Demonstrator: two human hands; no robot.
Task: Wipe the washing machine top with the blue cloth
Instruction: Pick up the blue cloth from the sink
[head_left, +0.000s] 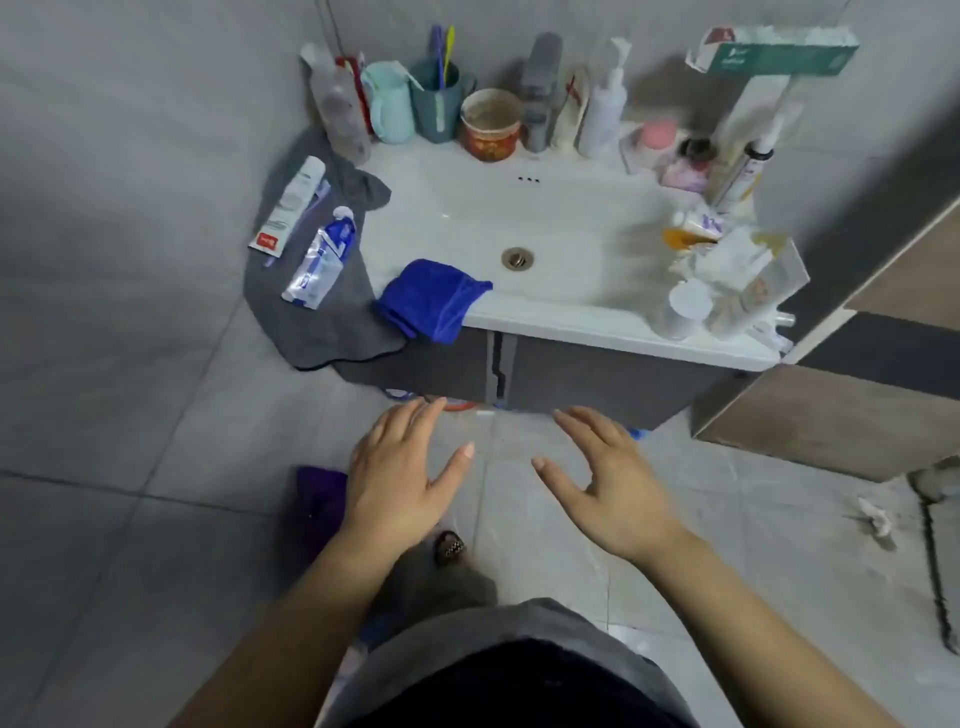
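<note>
Task barely begun, by the look of it: the folded bright-blue microfibre cloth (435, 299) lies untouched, draped over the front left rim of the white ceramic sink basin (545, 218), partly hanging over the counter (597, 332) edge and just beside a grey towel (322, 322) spread to the left. Both hands are empty, fingers spread, palms down, hovering over the tiled floor in front of the dark cabinet; left hand (402, 483) is the nearer to the cloth, right hand (605, 480) well apart from it. No washing machine in view (so no wiping done, and pickup plus the whole wipe remain). Containers along the back rim: a dark teal cup (436, 101) holds toothbrushes, purple and yellow handles sticking up; a pale mint mug (392, 104) beside it, contents unclear; a red-and-gold patterned tub (491, 124) looks empty with a brownish inside. The basin itself is empty, drain visible. Two toothpaste tubes (306, 234) lie on the grey towel.
</note>
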